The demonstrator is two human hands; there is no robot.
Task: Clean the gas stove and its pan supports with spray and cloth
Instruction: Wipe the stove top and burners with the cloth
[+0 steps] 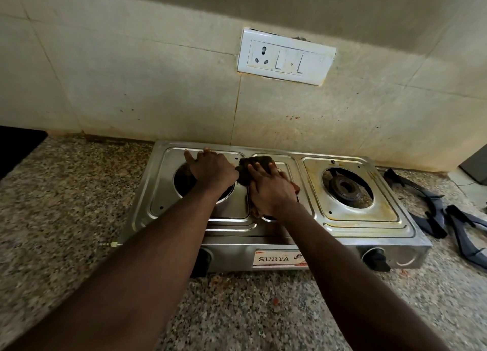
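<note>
While hands press, steel stove (350, 226) shiny left, yellow-stained right, dark cloth (253, 166) crumpled.

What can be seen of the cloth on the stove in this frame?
The cloth is dark brown, bunched and crumpled, looking like soft, worn fabric. It lies on the steel stove top in the middle strip between the two burner wells, towards the back. The right hand presses flat on it, covering most of it; a dark lump shows past the fingertips and a reddish edge beside the hand. The left hand rests next to it on the left well; whether it touches the cloth is unclear.
</note>
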